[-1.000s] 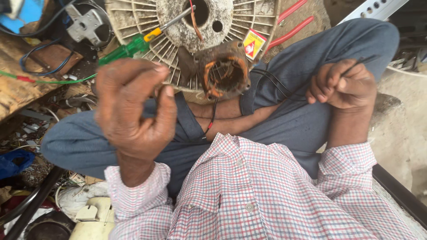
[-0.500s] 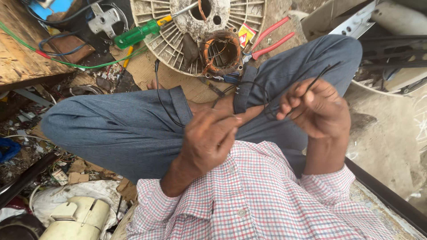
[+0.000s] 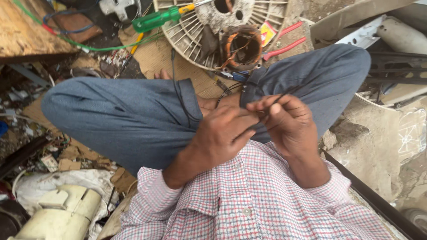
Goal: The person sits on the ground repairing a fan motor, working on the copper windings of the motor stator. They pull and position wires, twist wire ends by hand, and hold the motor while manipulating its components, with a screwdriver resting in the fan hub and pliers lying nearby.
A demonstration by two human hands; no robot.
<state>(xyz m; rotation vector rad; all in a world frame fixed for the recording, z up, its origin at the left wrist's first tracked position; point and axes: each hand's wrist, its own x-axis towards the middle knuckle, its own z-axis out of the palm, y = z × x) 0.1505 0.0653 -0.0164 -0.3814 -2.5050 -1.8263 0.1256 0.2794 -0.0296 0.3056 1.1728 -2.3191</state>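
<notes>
I sit cross-legged in grey-blue trousers and a checked shirt. Both hands meet over my lap. My left hand (image 3: 224, 135) pinches a thin black wire (image 3: 284, 94) with fingers and thumb. My right hand (image 3: 287, 122) grips the same wire just to the right, fingers curled round it. The wire's free end sticks up and right past my right hand. More black wires (image 3: 179, 95) run over my left knee toward a motor winding with copper coils (image 3: 242, 46), which lies on a round cream fan grille (image 3: 187, 35).
A green-handled screwdriver (image 3: 155, 18) rests on the grille's left edge, red-handled pliers (image 3: 284, 42) to its right. A wooden board (image 3: 22, 31) is at the upper left, green and blue wires beside it. Scrap and a cream plastic housing (image 3: 62, 213) lie at lower left.
My left hand came down from chest height to meet my right hand at the lap and took hold of the black wire. The view shifted slightly.
</notes>
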